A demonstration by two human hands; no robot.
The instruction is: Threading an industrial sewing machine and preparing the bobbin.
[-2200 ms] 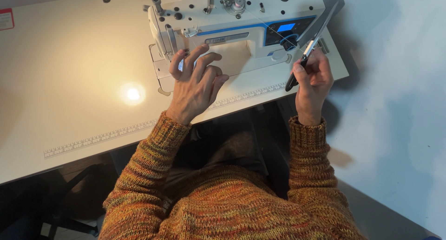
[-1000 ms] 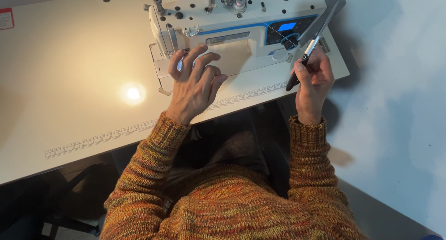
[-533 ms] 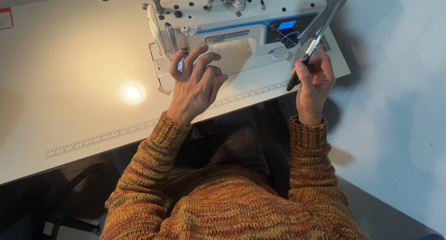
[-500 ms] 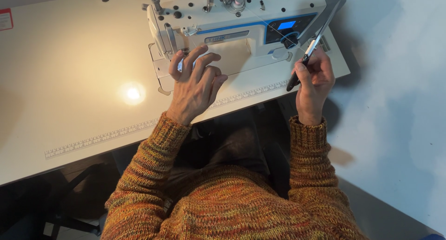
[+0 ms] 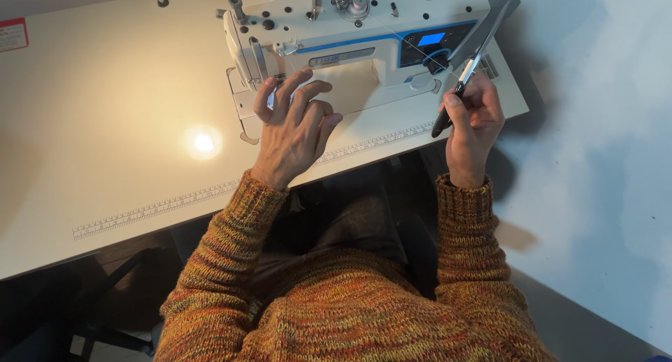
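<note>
A white industrial sewing machine [image 5: 350, 33] with a blue-lit panel stands at the far side of a cream table [image 5: 105, 124]. My left hand [image 5: 294, 127] rests with fingers spread on the machine bed, fingertips by the needle area; what lies under them is hidden. My right hand [image 5: 472, 124] is closed around black-handled scissors [image 5: 467, 68], whose blades point up and away past the machine's right end. A thin thread [image 5: 413, 43] runs slantwise across the machine toward the scissors.
A printed ruler strip [image 5: 210, 190] runs along the table's near edge. A lamp's bright glare [image 5: 204, 143] sits left of the machine. A red label [image 5: 14, 33] is at the far left. Pale floor [image 5: 595, 159] lies right of the table; my orange knit sleeves fill the foreground.
Almost nothing differs: both hands keep their places, and the view has only shifted slightly.
</note>
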